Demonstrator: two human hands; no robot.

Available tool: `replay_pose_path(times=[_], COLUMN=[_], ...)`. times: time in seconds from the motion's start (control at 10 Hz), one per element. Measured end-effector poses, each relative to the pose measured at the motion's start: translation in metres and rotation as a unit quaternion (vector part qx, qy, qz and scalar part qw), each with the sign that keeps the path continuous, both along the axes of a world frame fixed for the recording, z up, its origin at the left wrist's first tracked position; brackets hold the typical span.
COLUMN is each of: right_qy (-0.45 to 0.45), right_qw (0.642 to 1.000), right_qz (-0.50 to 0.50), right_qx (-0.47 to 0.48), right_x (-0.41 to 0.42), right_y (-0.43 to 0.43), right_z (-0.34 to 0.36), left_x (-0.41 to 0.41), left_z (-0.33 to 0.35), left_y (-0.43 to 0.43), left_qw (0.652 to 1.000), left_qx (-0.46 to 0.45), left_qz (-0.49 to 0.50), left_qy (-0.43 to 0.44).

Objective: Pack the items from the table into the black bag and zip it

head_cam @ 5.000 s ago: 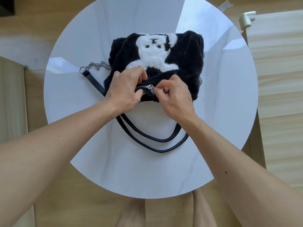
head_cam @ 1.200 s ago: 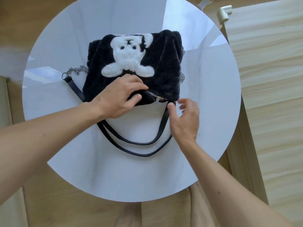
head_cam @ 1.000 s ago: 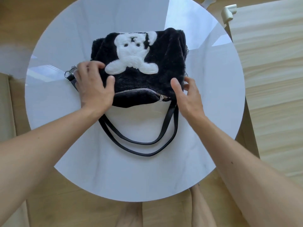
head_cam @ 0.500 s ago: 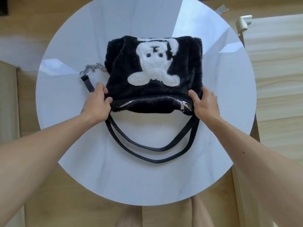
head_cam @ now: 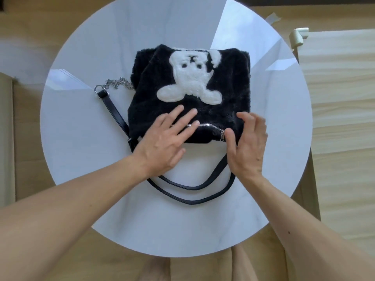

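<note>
A black furry bag (head_cam: 227, 92) with a white bear on its face lies flat in the middle of the round white table (head_cam: 81, 151). Its silver zipper (head_cam: 205, 125) runs along the near edge, and the pull (head_cam: 222, 135) hangs at the right end. My left hand (head_cam: 164, 138) rests flat on the bag's near edge with fingers spread over the zipper. My right hand (head_cam: 247, 138) hovers at the bag's near right corner, fingers curled and apart, thumb next to the pull. No loose items lie on the table.
Black straps (head_cam: 194, 187) loop on the table between my arms. A silver chain (head_cam: 115, 84) and strap ring lie left of the bag. A light wooden surface (head_cam: 341, 118) with a corner guard (head_cam: 298, 36) stands to the right. Wooden floor surrounds the table.
Both hands let go of the bag's near corners. The left moved right and flattened on the zipper edge; the right opened beside the pull. The zipper went from half-closed to pull at right end.
</note>
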State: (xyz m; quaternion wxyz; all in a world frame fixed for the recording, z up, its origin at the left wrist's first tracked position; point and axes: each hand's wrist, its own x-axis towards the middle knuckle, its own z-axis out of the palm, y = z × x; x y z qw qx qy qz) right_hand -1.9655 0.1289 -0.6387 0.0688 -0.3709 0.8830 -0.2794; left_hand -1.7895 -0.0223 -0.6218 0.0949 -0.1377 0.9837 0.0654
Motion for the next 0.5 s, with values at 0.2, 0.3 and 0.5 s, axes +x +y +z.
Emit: replay_pose_path(times=[0.2, 0.3, 0.5], right_qy=[0.035, 0.011, -0.050], right_qw=[0.957, 0.952, 0.961], right_qz=[0.219, 0.208, 0.165], right_qx=[0.186, 0.224, 0.216], right_x=[0.030, 0.034, 0.044], right_y=[0.004, 0.000, -0.007], right_z=[-0.016, -0.012, 0.050], left_x=[0.014, 0.014, 0.023], left_z=[-0.012, -0.005, 0.048], left_y=[0.005, -0.001, -0.006], left_qw=[0.997, 0.995, 0.992], left_qx=[0.017, 0.035, 0.060], left_qz=[-0.013, -0.024, 0.023], left_qy=[-0.076, -0.091, -0.107])
